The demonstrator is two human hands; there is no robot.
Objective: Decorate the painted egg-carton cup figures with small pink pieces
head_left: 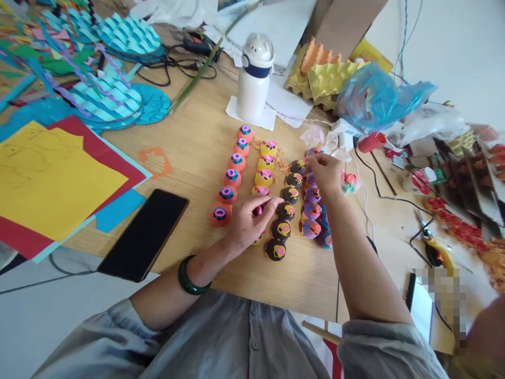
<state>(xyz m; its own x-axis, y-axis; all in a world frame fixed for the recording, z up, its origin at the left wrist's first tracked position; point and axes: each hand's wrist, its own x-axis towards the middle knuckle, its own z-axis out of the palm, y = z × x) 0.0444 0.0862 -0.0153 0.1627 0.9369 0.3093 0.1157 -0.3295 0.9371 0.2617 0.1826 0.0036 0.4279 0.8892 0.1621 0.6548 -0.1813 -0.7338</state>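
My left hand [252, 221] is closed over the yellow row, a small magenta lump [258, 210] showing between its curled fingers. Thumb and forefinger meet near the black row. My right hand [326, 171] pinches downward between the far ends of the black and purple rows; whatever its fingertips hold is hidden. Painted egg-carton strips stand in rows on the table: orange bumps [232, 178] with blue and pink rings, yellow bumps [264, 178] topped with pink, black bumps [290, 196] with yellow and pink marks, purple bumps [312, 211] with orange, and a partly covered blue strip [325, 234].
A white bottle [252, 87] stands behind the rows. A black phone [144, 234] and coloured paper sheets [59, 168] lie left. Egg cartons [335, 76], a blue plastic bag [374, 100], cables and yellow-handled pliers [437, 250] crowd the right. Another person's arm shows lower right.
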